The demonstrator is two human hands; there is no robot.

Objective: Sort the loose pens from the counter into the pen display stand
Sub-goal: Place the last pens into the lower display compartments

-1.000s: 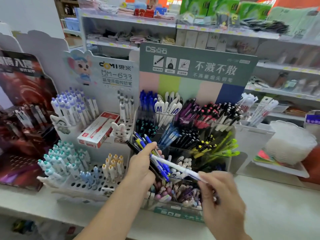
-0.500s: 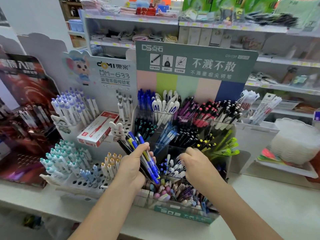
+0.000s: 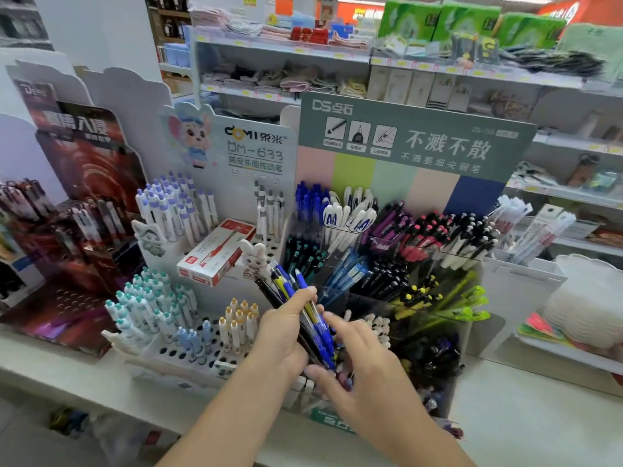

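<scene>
Left hand (image 3: 286,332) grips a bundle of pens (image 3: 303,315) just in front of the pen display stand (image 3: 404,264). Right hand (image 3: 357,362), fingers loose and empty, reaches for the bundle, so mid-sort; next it probably needs to pinch one pen out.

Your left hand (image 3: 286,335) grips a fanned bundle of blue, black and yellow pens (image 3: 296,308) before the clear tiered pen display stand (image 3: 435,251); your right hand (image 3: 360,369) reaches its fingers (image 3: 337,323) toward the bundle.

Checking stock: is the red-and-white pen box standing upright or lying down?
Lying down: the pen box rests tilted on the white stand.
</scene>
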